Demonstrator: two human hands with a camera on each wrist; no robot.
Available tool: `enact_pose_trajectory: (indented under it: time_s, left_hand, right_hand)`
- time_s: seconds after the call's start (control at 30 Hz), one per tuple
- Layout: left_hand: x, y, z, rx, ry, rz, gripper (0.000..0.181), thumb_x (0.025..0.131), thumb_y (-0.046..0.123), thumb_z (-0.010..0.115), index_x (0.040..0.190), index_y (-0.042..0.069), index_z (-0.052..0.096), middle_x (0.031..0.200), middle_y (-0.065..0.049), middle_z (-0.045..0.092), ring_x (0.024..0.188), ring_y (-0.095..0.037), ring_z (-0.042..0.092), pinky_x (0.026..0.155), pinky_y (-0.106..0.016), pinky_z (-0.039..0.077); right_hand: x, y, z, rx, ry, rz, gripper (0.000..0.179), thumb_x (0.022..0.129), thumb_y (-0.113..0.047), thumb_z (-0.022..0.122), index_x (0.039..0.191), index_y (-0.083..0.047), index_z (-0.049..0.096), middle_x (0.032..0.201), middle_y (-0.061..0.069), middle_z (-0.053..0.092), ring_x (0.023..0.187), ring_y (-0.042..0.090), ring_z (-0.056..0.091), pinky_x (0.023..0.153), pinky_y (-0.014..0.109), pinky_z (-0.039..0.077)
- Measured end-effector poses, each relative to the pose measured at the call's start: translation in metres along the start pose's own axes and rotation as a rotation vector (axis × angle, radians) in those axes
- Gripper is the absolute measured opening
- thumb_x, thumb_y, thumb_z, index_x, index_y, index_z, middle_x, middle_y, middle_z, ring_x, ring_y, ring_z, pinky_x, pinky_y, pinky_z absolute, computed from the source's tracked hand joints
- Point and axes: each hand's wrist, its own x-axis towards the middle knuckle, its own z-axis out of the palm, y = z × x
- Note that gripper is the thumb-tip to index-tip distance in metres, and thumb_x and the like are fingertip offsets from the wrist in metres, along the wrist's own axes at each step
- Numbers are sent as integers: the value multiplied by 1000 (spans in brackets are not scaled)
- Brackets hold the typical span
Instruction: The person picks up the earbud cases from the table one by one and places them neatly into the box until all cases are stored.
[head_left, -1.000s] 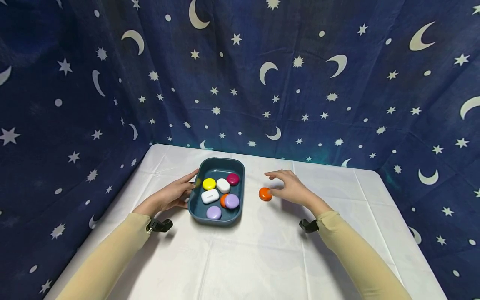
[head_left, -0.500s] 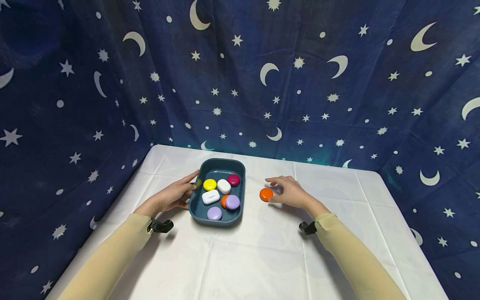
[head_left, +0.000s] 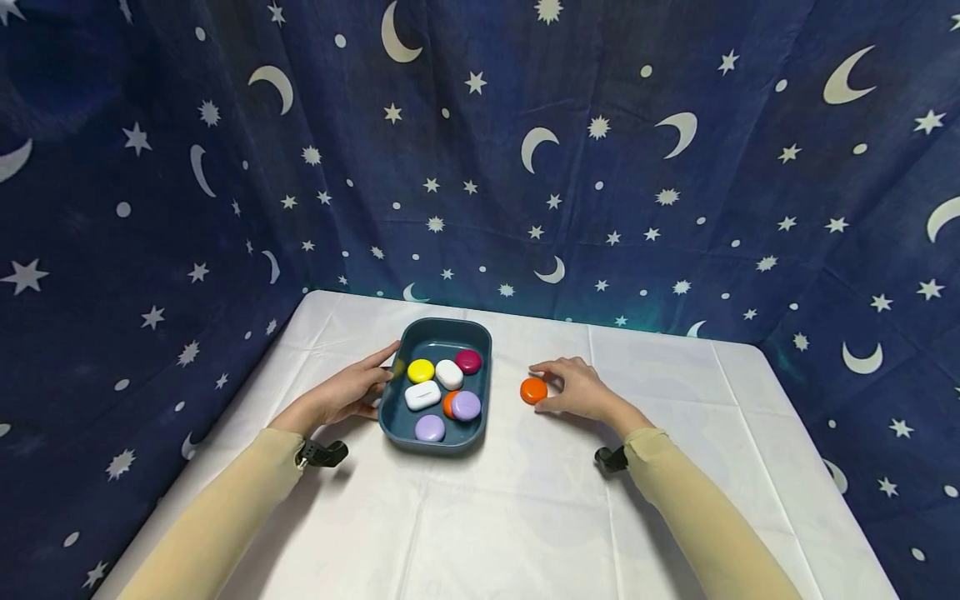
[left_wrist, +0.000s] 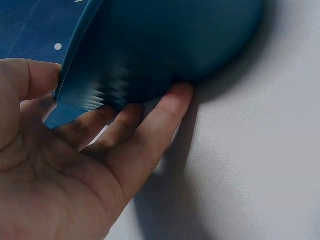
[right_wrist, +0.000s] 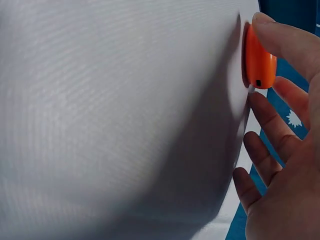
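Observation:
In the head view my left hand [head_left: 348, 390] lies along the left side of a dark teal box [head_left: 397, 433]. The left wrist view shows its thumb at the rim of the box wall [left_wrist: 150, 45] and its fingertips near the wall's lower edge. On the white table, right of the box, sits a glossy round orange case [head_left: 534, 390]; a small black slot shows on its side in the right wrist view. Around it my right hand [head_left: 585, 392] is spread, thumb at the near side and index finger beyond the far side, with a gap there.
Inside the box are a yellow round case [head_left: 421, 372], a crimson one [head_left: 468, 361], two white cases, two lilac ones and an orange one partly under a lilac case [head_left: 467, 406]. A blue star-patterned curtain [head_left: 480, 167] stands behind the white-covered table [head_left: 510, 517].
My right hand has shifted slightly and its thumb has moved to the near side of the orange case, the index finger beyond it. The left hand and box stay put.

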Motion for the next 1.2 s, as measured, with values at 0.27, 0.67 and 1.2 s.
enact_pose_trajectory:
  time_s: [0.27, 0.67, 1.2]
  left_hand:
    - [0, 0, 0, -2, -3, 0, 70, 105, 19, 44, 164, 42, 14, 99, -10, 55, 100, -22, 58, 76, -46, 58]
    - [1, -1, -2, -24, -12, -4, 71, 105, 19, 44, 164, 43, 13, 158, -25, 33, 124, -29, 54, 80, -47, 58]
    - [1, 0, -1, -5, 5, -13, 70, 106, 19, 44, 164, 43, 14, 84, -6, 40, 91, -20, 53, 75, -43, 58]
  right_hand:
    - [2, -1, 4, -22, 0, 9, 69, 73, -45, 90, 136, -30, 67, 123, -1, 64, 115, 24, 48, 98, 49, 34]
    - [5, 1, 9, -29, -2, 7, 61, 76, -43, 89, 132, -30, 69, 121, -2, 64, 114, 24, 47, 95, 48, 34]
    - [22, -16, -14, 132, 58, -57, 58, 80, -28, 88, 135, -26, 69, 122, -2, 63, 119, 26, 41, 97, 51, 35]
